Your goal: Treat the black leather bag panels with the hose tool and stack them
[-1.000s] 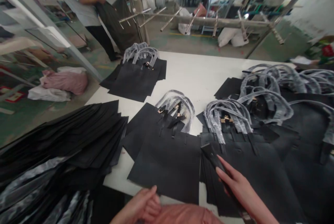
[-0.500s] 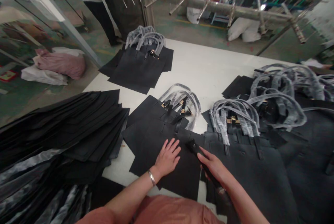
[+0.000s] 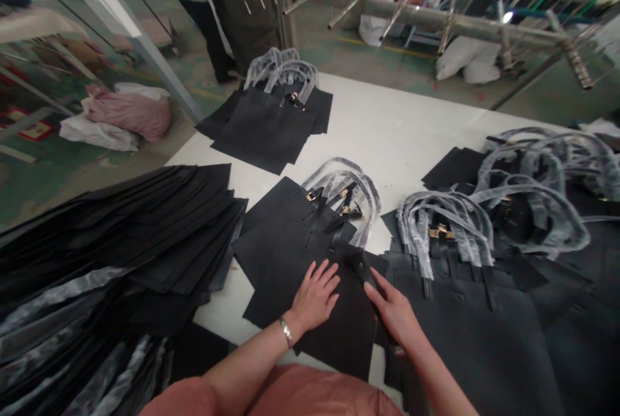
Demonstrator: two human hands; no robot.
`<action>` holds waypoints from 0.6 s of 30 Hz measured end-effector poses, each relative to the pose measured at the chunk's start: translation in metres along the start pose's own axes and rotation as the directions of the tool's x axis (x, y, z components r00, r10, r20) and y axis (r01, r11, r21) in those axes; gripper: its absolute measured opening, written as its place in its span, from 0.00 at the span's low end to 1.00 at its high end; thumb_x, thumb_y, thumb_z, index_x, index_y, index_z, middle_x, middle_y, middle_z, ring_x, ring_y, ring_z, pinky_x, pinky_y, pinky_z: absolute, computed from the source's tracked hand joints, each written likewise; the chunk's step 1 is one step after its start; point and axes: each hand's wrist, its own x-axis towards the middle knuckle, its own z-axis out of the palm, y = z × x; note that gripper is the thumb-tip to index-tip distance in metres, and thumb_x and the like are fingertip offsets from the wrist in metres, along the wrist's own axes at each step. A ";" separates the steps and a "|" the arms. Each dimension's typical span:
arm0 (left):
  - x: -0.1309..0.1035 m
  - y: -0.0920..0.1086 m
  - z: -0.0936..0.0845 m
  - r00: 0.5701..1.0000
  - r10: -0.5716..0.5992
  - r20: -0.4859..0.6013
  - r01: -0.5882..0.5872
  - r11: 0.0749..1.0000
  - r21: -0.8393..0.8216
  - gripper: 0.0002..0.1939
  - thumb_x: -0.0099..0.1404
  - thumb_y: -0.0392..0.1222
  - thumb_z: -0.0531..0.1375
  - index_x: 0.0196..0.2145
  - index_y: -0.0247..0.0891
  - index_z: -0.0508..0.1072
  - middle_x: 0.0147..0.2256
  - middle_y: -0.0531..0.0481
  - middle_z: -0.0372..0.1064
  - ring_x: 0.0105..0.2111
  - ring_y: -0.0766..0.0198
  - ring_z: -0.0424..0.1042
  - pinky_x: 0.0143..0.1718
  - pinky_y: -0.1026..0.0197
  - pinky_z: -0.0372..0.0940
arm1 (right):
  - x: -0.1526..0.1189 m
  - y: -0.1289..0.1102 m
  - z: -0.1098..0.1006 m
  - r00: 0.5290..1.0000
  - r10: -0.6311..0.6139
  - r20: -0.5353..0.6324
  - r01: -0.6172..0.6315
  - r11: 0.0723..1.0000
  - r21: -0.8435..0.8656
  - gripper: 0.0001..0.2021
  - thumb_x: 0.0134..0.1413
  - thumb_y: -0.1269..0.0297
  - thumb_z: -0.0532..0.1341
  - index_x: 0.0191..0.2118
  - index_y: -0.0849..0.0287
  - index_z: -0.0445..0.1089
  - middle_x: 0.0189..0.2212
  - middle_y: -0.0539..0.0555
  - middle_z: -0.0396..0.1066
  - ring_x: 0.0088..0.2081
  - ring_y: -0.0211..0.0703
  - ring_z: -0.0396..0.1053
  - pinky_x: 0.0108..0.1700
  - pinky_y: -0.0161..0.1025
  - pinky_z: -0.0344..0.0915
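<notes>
A black bag panel lies on top of a small stack in front of me, slits along its upper edge. My left hand rests flat on it, fingers spread. My right hand is wrapped round a long black handheld tool. The tool's broad head lies at the panel's upper right edge; whether it touches cannot be seen, and its lower end is mostly hidden by my hand and forearm. Beyond the panel, bag handles in clear wrap arch up, with black straps and gold-coloured buckles between them.
A white table carries everything. On the left a large fanned pile of black panels spreads out. More panels with wrapped handles lie at the far left and right. Behind stands a metal rack with prongs; a person's legs show beyond.
The tool's head has tilted and moved slightly up the panel's right edge, with my right hand following. My left hand stays flat on the panel. The whole view has shifted a little.
</notes>
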 end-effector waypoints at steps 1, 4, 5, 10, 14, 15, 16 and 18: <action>-0.001 -0.001 0.001 1.000 0.006 0.000 -0.006 1.000 -0.006 0.18 0.68 0.42 0.55 0.55 0.42 0.67 0.64 0.49 0.55 0.66 0.55 0.46 0.67 0.44 0.40 | -0.003 -0.001 -0.001 1.000 -0.017 -0.001 0.017 1.000 -0.008 0.32 0.55 0.48 0.59 0.63 0.55 0.63 0.43 0.54 0.79 0.38 0.49 0.77 0.41 0.41 0.72; -0.002 -0.012 0.000 0.999 -0.002 -0.037 0.002 1.000 -0.009 0.18 0.68 0.33 0.51 0.53 0.43 0.67 0.63 0.51 0.56 0.65 0.60 0.49 0.66 0.47 0.44 | -0.018 0.007 -0.010 0.998 -0.051 0.039 0.053 0.997 -0.048 0.31 0.54 0.47 0.59 0.62 0.54 0.64 0.49 0.52 0.77 0.45 0.53 0.76 0.48 0.44 0.71; -0.002 -0.019 -0.002 0.995 -0.055 -0.085 0.056 0.998 0.011 0.19 0.68 0.32 0.50 0.54 0.43 0.67 0.64 0.50 0.54 0.66 0.59 0.49 0.66 0.46 0.45 | -0.025 0.013 -0.015 0.997 -0.054 0.057 0.058 0.996 -0.061 0.31 0.54 0.47 0.60 0.61 0.53 0.65 0.51 0.52 0.76 0.49 0.55 0.74 0.51 0.45 0.70; 0.009 -0.060 -0.030 0.699 -0.602 -0.387 0.665 0.745 0.042 0.42 0.55 0.48 0.68 0.61 0.33 0.56 0.63 0.30 0.51 0.63 0.39 0.53 0.58 0.39 0.55 | -0.050 0.057 -0.027 0.999 -0.027 0.018 0.028 0.997 -0.072 0.31 0.52 0.48 0.61 0.60 0.53 0.67 0.55 0.50 0.72 0.58 0.55 0.66 0.59 0.43 0.63; 0.022 -0.076 -0.052 0.598 -0.771 -0.220 0.793 0.609 0.021 0.51 0.45 0.53 0.73 0.59 0.27 0.57 0.55 0.27 0.62 0.52 0.41 0.68 0.48 0.50 0.65 | -0.054 0.085 -0.026 0.999 0.014 -0.035 -0.015 1.000 -0.011 0.32 0.53 0.46 0.60 0.62 0.53 0.64 0.57 0.50 0.70 0.59 0.51 0.66 0.58 0.37 0.65; 0.025 -0.078 -0.055 0.590 -0.791 -0.162 0.803 0.596 0.007 0.50 0.45 0.52 0.74 0.59 0.27 0.58 0.53 0.27 0.64 0.49 0.42 0.71 0.45 0.52 0.66 | -0.054 0.089 -0.026 0.999 0.022 -0.042 -0.022 1.000 0.005 0.33 0.53 0.46 0.60 0.62 0.53 0.64 0.57 0.50 0.70 0.59 0.51 0.65 0.57 0.36 0.65; 0.027 -0.078 -0.057 0.585 -0.803 -0.111 0.808 0.590 -0.006 0.47 0.46 0.50 0.74 0.57 0.27 0.60 0.51 0.29 0.67 0.47 0.44 0.73 0.43 0.54 0.67 | -0.054 0.092 -0.026 0.998 0.022 -0.051 -0.021 1.000 0.022 0.33 0.52 0.45 0.61 0.62 0.54 0.64 0.57 0.50 0.70 0.59 0.51 0.65 0.57 0.36 0.65; 0.032 -0.080 -0.059 0.606 -0.794 -0.054 0.794 0.607 -0.022 0.36 0.49 0.47 0.73 0.52 0.31 0.67 0.44 0.34 0.73 0.44 0.47 0.75 0.40 0.57 0.67 | -0.054 0.096 -0.028 0.998 0.011 -0.068 -0.008 0.998 0.056 0.33 0.52 0.45 0.61 0.62 0.55 0.64 0.58 0.50 0.69 0.60 0.51 0.63 0.57 0.35 0.65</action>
